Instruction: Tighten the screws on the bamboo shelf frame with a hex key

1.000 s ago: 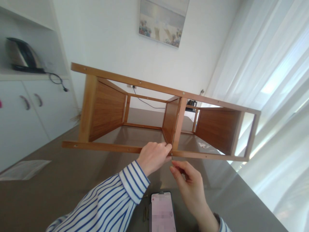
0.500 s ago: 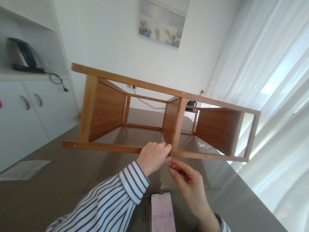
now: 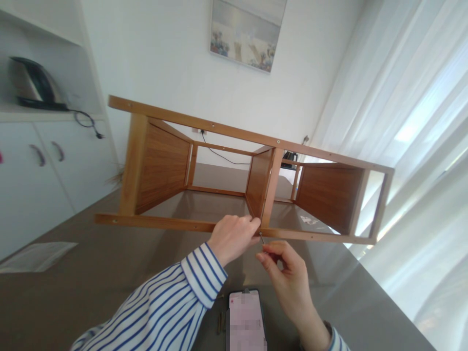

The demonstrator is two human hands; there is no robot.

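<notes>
both hands (image 3: pixel 234 237) at wooden shelf frame (image 3: pixel 234 178).

The person wears a white shirt with thin blue stripes. The left sleeve (image 3: pixel 164 312) is long and loose, with a wide cuff (image 3: pixel 204 273) just behind the bare left hand (image 3: pixel 234 237). Only a small striped bit of the right sleeve (image 3: pixel 334 341) shows, behind the bare right hand (image 3: pixel 288 278).

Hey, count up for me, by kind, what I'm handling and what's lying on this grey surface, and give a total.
wooden shelf frame: 1, gripped by the left hand
small metal tool: 1, pinched in the right hand
phone: 1
clear plastic bag: 1
dark pegs beside the phone: 2
Total: 6, leaving out white scraps too small to count
</notes>
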